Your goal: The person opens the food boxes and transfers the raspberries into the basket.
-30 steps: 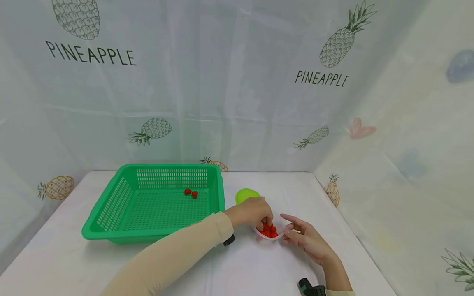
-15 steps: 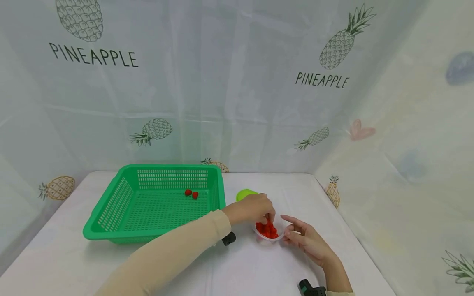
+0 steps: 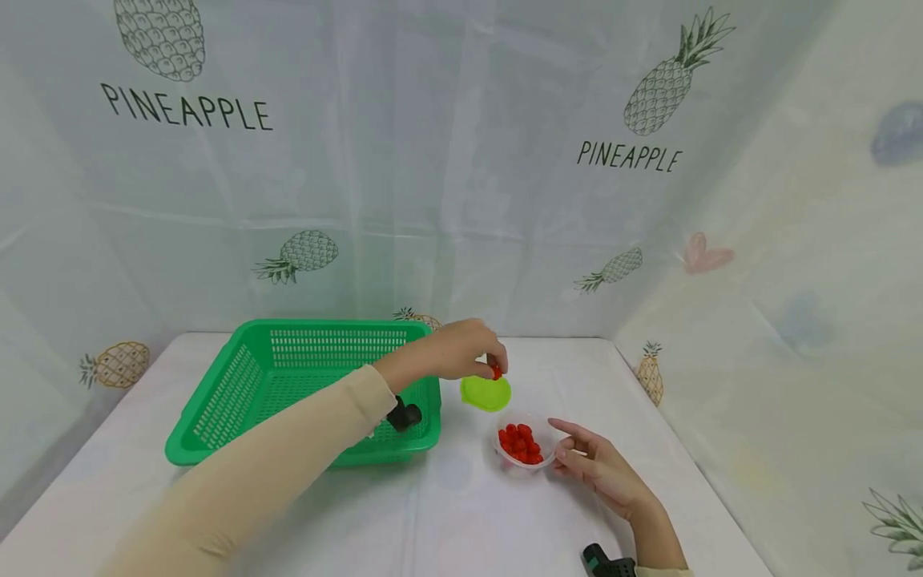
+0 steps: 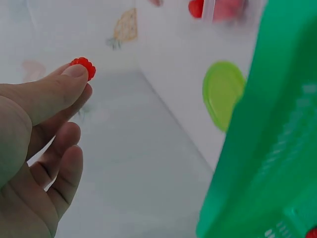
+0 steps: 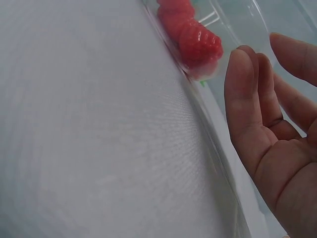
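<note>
1. Left hand [image 3: 461, 350]: grip closed in a pinch on a small bumpy red berry [image 4: 88, 66], thumb against fingers. Berry held in the air, touching nothing else; in the head view it appeared at the far edge of a lime-green round lid [image 3: 486, 394] lying on the white tabletop [image 3: 461, 513].
2. Right hand [image 3: 594, 465]: fingers loosely spread at the side of a clear plastic bowl [image 3: 542, 425]. Grip relaxed, clasping nothing; contact with the rim likely, not certain.
3. More red berries [image 3: 521, 443] lay heaped in the bowl. Green slotted plastic basket [image 3: 317, 324] stood left of it; one berry showed inside at the left wrist view's corner. Forearm hid part of the interior.
4. Step in hand, my reading: one berry mid-carry, probably from bowl to basket.
5. Next move called for clearing the basket wall, lowering, then loosening the pinch, with the bowl kept steady.
</note>
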A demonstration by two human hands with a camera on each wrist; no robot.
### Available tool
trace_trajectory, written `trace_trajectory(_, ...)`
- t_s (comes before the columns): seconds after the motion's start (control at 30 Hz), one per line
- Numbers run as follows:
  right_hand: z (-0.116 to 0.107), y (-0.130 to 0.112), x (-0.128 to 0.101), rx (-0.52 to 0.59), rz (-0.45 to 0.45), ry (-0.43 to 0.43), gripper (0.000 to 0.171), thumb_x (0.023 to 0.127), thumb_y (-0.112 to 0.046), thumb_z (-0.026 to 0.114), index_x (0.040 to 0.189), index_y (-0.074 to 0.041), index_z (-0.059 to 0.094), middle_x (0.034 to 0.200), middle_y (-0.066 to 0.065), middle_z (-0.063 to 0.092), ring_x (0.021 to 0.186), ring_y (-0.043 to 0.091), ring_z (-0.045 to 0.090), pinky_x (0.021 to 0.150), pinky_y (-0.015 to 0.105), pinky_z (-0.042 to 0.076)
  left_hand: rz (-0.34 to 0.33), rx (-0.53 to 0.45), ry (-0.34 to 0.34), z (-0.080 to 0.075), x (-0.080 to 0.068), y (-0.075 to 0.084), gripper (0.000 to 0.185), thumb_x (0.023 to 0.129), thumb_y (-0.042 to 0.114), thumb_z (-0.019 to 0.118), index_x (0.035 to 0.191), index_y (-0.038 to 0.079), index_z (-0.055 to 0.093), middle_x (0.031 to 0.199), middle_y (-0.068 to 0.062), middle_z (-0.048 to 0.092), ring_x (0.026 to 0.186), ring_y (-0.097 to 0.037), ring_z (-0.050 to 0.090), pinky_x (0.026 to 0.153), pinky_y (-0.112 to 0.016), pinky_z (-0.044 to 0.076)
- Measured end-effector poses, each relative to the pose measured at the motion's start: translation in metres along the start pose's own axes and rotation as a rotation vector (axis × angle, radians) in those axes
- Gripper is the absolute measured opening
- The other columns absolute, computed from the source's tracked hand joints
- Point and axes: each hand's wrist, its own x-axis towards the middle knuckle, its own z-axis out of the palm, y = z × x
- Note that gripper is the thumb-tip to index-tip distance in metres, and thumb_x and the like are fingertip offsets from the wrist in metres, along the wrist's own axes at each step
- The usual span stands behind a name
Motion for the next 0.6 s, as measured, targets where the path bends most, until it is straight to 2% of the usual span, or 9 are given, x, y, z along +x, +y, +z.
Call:
trace_trajectory(0.2,0.0,0.001,0.0,0.002,-0.003,-0.006,0.067,0.106,-0.014,0.066,0.163,0.0,0.034,0.113,0.011,0.059,0.103,0.025,0.071,0.096,0.031,0.06,-0.07,-0.003,0.046,-0.025,-0.034,-0.028,0.013,0.101,0.012,0.075,0.112,0.017,0.079,0.105,0.007,0.075,0.106,-0.017,0.067,0.094,-0.035,0.054)
trace_trajectory(0.33,0.001,0.0,0.0,0.005,-0.003,-0.005,0.068,0.105,-0.014,0.067,0.163,0.001,0.034,0.113,0.011,0.059,0.103,0.024,0.071,0.096,0.031,0.06,-0.107,-0.001,0.075,-0.036,-0.057,-0.048,0.016,0.1,0.01,0.075,0.114,0.015,0.08,0.111,0.004,0.076,0.109,-0.019,0.068,0.097,-0.038,0.055)
trace_trajectory(0.43,0.001,-0.001,0.0,0.006,-0.002,0.001,0.069,0.105,-0.014,0.068,0.163,0.001,0.034,0.113,0.011,0.059,0.102,0.024,0.071,0.096,0.031,0.06,-0.132,-0.006,0.089,-0.04,-0.071,-0.063,0.017,0.099,0.009,0.075,0.115,0.014,0.079,0.113,0.002,0.076,0.109,-0.02,0.068,0.098,-0.04,0.055)
trace_trajectory(0.6,0.002,-0.001,0.0,0.003,0.006,0.004,0.069,0.105,-0.015,0.068,0.163,-0.001,0.035,0.112,0.011,0.06,0.103,0.025,0.071,0.096,0.031,0.06,-0.18,-0.013,0.079,-0.038,-0.092,-0.087,0.017,0.099,0.01,0.076,0.114,0.015,0.08,0.11,0.002,0.076,0.107,-0.021,0.069,0.095,-0.043,0.056)
